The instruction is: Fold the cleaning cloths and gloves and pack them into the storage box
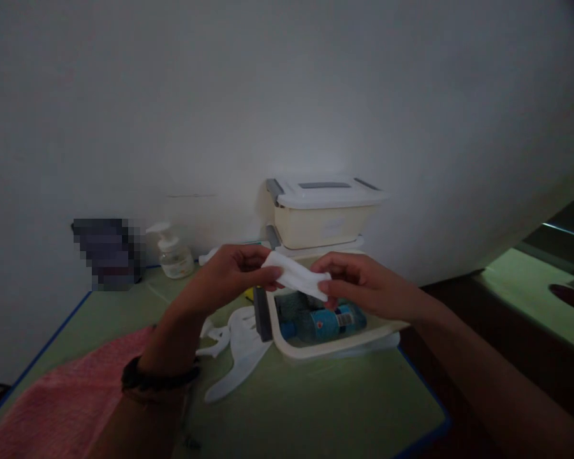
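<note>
one folded white strip (294,273), above the open bin (316,352), has left hand (232,274) clamped on its nine-o'clock end, right hand (358,282) on its three-o'clock end, probably so neither droops; bottle (332,325) at five o'clock, bin walls likely checking any roll.

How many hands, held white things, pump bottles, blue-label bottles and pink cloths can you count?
Left hand and right hand: 2
Held white thing: 1
Pump bottle: 1
Blue-label bottle: 1
Pink cloth: 1
Total: 6
</note>
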`<state>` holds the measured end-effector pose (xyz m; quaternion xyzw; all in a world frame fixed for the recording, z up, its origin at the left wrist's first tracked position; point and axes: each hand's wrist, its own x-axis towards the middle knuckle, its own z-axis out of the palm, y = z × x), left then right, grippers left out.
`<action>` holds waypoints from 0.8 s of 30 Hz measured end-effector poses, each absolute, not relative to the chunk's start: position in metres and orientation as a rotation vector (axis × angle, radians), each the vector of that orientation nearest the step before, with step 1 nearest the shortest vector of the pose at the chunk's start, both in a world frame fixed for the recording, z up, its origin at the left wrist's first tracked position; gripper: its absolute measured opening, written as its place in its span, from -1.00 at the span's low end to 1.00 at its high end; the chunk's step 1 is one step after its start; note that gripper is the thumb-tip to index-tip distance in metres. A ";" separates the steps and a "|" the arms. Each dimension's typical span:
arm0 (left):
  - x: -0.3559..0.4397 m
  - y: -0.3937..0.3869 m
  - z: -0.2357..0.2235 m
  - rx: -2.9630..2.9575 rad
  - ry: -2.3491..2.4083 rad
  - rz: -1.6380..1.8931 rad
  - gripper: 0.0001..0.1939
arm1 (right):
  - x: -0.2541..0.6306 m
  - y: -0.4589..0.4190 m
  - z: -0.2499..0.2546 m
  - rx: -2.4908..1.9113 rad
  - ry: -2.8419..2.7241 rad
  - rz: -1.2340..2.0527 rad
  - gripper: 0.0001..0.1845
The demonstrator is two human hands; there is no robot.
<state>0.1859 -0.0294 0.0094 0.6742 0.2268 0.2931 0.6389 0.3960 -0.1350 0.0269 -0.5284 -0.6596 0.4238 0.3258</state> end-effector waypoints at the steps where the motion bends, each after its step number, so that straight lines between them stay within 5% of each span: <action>1: 0.188 -0.028 0.008 1.563 0.542 0.651 -0.89 | 0.400 -0.132 0.027 -1.391 -1.760 1.128 -0.85; 8: 0.201 -0.038 -0.001 1.951 0.793 0.731 -0.86 | 0.399 -0.110 0.022 -1.446 -1.938 0.786 -0.78; 24: 0.189 -0.026 -0.009 2.156 0.720 0.819 -0.84 | 0.391 -0.085 0.019 -1.476 -2.025 0.807 -0.81</action>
